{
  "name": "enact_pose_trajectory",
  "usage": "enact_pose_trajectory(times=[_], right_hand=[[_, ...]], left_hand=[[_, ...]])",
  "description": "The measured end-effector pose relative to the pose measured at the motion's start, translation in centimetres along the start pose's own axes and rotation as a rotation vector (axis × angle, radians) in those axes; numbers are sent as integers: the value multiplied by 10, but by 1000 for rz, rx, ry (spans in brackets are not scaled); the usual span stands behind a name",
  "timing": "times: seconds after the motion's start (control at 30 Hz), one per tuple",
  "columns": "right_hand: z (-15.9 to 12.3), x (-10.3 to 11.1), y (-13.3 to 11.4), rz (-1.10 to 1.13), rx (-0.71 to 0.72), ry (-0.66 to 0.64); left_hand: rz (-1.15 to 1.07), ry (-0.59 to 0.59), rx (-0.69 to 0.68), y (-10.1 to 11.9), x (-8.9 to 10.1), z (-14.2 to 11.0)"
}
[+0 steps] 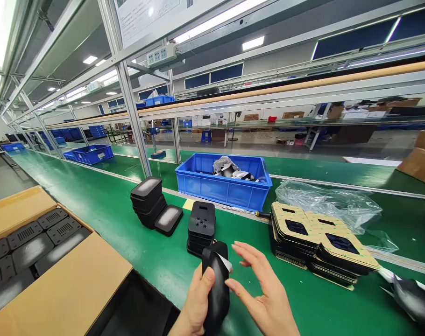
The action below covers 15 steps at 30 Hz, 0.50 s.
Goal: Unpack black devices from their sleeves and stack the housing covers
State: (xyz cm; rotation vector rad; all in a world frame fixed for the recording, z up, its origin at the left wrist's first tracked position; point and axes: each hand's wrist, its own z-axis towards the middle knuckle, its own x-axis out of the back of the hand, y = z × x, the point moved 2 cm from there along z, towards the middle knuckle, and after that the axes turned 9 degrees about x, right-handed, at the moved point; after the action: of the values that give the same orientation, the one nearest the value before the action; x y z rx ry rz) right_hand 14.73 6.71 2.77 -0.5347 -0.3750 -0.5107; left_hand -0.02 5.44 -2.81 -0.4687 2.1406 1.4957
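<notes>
A long assembly line with a green belt (pixel 156 261) runs toward the far end of the factory hall beneath white aluminium framing. A blue plastic crate (pixel 223 189) holding crumpled wrapping stands on the belt's far side. Stacked black cases (pixel 147 200) are placed at left centre, with a single case (pixel 168 220) leaning against them, and a second stack (pixel 201 224) is set just to the right. On the right lie piles of cardboard-backed adhesive sheets (pixel 324 242), with a clear plastic bag (pixel 324 205) behind them. An open carton (pixel 26 247) of black parts is placed at near left.

A black moulded case (pixel 217 289) is held upright near the belt's near edge by the left hand (pixel 197 298). Its thumb (pixel 208 275) is pressed against the case; the other fingers are hidden. The right hand (pixel 259 291) is kept just beside the case, its fingers (pixel 245 254) spread.
</notes>
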Motion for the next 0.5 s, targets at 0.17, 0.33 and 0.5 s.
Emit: enact_pose_trajectory(times=[0.17, 0.33, 0.5], right_hand=[[13, -12, -10, -225, 374, 132], [15, -15, -20, -180, 497, 158], [7, -8, -33, -20, 549, 127]], left_hand=[[-20, -6, -35, 3, -5, -1], [-141, -24, 29, 16, -7, 0], [-308, -231, 285, 30, -7, 1]])
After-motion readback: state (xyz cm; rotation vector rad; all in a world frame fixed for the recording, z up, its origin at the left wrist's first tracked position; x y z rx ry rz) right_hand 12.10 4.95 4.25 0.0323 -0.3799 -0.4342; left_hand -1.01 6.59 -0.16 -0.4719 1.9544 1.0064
